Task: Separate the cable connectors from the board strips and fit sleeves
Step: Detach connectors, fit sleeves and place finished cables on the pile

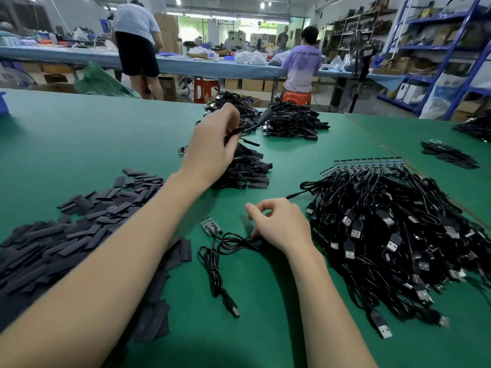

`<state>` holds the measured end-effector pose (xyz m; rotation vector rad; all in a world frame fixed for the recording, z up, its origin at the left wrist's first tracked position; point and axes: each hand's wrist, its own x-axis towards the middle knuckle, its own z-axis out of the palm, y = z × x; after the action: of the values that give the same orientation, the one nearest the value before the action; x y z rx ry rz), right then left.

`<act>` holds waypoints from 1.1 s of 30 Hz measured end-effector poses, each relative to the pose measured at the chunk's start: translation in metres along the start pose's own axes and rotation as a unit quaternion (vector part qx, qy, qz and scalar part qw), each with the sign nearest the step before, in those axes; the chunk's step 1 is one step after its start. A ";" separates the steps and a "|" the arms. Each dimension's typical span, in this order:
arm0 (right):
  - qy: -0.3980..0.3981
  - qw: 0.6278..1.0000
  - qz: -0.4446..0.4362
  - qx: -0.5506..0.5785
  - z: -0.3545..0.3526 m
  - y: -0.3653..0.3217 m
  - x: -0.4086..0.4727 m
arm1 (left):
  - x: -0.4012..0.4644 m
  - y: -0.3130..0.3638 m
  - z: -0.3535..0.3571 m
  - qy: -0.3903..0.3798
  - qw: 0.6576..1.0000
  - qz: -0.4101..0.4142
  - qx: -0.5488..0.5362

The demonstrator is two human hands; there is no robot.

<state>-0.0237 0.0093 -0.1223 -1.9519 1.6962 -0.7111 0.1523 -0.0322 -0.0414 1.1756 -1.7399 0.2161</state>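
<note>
Head view of a green surface [79, 134]. The left hand [212, 144] pinches a sleeved cable end [240, 130] over the finished pile [245, 168]. The right hand [279, 224], fingers curled, pinches a loose USB cable [215, 269] whose small board piece [210, 226] lies just beside it. Unprocessed cables on board strips [369, 163] are heaped at right [393, 235]; flat black sleeves [79, 221] lie at left. Cables are likely light and limp, so they are best held near the stiff connector; the boards probably snap and should be gripped by their edges.

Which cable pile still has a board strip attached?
The big pile on the right: a blue board strip runs along its far edge. The sleeved piles by the left hand show none.
</note>
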 end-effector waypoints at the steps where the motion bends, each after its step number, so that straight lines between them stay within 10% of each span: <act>1: -0.002 1.000 -0.003 -0.007 0.001 -0.001 0.000 | 0.012 -0.005 0.006 -0.026 0.999 0.019 0.036; 9: 0.011 1.000 -0.008 -0.002 0.006 0.001 0.003 | 0.020 -0.051 0.050 -0.258 0.947 -0.009 0.192; 22: -0.099 0.992 -0.071 -0.031 0.007 -0.023 -0.006 | -0.051 -0.015 0.007 -0.049 0.985 -0.167 -0.013; 33: -0.171 0.983 -0.024 -0.066 -0.024 -0.033 -0.004 | -0.071 -0.017 -0.006 -0.163 0.942 -0.293 0.006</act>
<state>-0.0150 0.0174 -0.0831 -2.0702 1.5212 -0.2622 0.1721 0.0058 -0.1007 1.7558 -1.5734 -0.3470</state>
